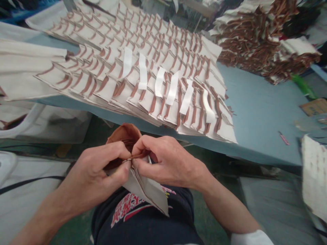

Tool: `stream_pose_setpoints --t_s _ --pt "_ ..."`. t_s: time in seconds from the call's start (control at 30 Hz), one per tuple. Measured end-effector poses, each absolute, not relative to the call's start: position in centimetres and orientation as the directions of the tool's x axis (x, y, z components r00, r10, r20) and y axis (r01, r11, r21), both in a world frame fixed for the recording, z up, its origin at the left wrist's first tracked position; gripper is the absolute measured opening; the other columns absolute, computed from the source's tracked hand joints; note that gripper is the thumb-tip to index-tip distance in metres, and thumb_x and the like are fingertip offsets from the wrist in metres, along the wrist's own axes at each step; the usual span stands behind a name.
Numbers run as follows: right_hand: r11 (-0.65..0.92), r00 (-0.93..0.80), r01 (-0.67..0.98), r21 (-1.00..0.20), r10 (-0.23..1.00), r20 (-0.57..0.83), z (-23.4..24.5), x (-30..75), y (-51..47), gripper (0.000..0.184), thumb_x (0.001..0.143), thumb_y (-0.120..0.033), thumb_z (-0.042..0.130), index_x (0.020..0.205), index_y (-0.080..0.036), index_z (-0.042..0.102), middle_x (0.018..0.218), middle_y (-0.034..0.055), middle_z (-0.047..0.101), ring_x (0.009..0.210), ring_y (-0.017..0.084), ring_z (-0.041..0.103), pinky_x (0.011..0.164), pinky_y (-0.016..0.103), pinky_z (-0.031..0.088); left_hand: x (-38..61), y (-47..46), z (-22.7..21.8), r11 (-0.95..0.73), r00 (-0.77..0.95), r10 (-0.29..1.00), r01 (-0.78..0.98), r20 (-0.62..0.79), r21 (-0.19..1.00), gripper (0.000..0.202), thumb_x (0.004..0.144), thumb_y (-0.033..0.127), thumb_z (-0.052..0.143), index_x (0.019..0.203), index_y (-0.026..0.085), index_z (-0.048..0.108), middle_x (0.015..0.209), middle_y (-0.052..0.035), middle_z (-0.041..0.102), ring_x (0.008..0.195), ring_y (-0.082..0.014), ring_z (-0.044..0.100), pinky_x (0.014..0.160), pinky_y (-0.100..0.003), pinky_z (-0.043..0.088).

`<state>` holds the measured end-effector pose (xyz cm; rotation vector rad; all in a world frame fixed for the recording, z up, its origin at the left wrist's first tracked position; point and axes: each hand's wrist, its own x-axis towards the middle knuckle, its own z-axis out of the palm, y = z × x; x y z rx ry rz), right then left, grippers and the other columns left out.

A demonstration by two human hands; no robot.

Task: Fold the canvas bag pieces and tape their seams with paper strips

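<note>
Both hands meet over my lap on one white fabric piece with brown trim (149,190). My left hand (97,177) pinches its upper edge with thumb and forefinger closed. My right hand (163,160) is closed on the same edge, fingers curled around a thin brown strip. A brown folded part (124,134) of the piece stands up behind the fingers. The white part hangs down toward my dark shirt (143,221).
On the blue table (255,112) lie overlapping rows of white pieces with brown trim (143,64), several with white tape strips (173,88). A tangled heap of similar pieces (263,41) sits at the back right. White stacks lie at the left (22,68) and right edge (314,177).
</note>
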<state>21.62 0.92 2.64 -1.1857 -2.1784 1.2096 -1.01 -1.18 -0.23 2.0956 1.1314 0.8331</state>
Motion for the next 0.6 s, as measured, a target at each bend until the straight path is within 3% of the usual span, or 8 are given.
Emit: stream_pose_setpoints --t_s 0.13,0.27,0.43,0.5,0.6 --pt "0.382 -0.589 0.467 -0.797 0.807 0.042 2.4 21.7 0.8 0.0 0.099 -0.024 0.064 0.099 -0.024 0.064 0.085 -0.0025 0.076 0.07 0.013 0.063 0.069 0.026 0.039 -0.8 -2.2 0.6 -0.316 0.35 0.926 0.508 0.143 0.802 0.031 0.103 0.023 0.053 0.078 0.022 0.07 0.07 0.0061 0.065 0.06 -0.0105 0.058 0.061 -0.024 0.042" --pt "0.543 -0.638 0.52 -0.66 0.76 0.123 2.3 21.2 0.8 0.017 0.105 -0.029 0.054 0.097 -0.023 0.068 0.09 0.0045 0.082 0.083 0.018 0.073 0.068 0.03 0.035 -0.7 -2.6 1.6 -0.208 0.318 0.947 0.513 0.04 0.833 0.031 0.1 0.027 0.053 0.078 0.022 0.074 0.071 0.0044 0.073 0.062 -0.0128 0.063 0.062 -0.025 0.045" --pt "0.583 -0.636 0.583 -0.566 0.761 0.128 2.1 20.5 0.9 0.024 0.106 -0.028 0.05 0.09 -0.022 0.067 0.081 0.004 0.079 0.073 0.017 0.068 0.062 0.032 0.027 -1.1 -2.2 1.5 -0.142 0.307 0.951 0.497 -0.02 0.856 0.031 0.099 0.031 0.055 0.077 0.023 0.075 0.07 0.0038 0.072 0.063 -0.0142 0.062 0.059 -0.024 0.046" --pt "0.581 -0.633 0.538 -0.611 0.757 0.164 1.7 20.4 1.2 0.02 0.102 -0.026 0.052 0.086 -0.023 0.063 0.076 0.0018 0.073 0.069 0.015 0.062 0.061 0.03 0.027 -1.4 -1.9 1.1 -0.134 0.328 0.944 0.476 -0.033 0.869 0.031 0.099 0.034 0.057 0.075 0.022 0.074 0.068 0.0042 0.069 0.06 -0.0133 0.058 0.055 -0.023 0.044" --pt "0.496 -0.639 0.371 -0.785 0.75 0.172 0.9 20.2 1.9 0.009 0.092 -0.023 0.06 0.084 -0.023 0.059 0.069 -0.0038 0.063 0.062 0.012 0.054 0.061 0.027 0.032 -1.8 -1.7 0.4 -0.112 0.364 0.93 0.405 -0.048 0.908 0.029 0.097 0.036 0.061 0.072 0.022 0.068 0.061 0.007 0.057 0.053 -0.0099 0.045 0.046 -0.02 0.033"
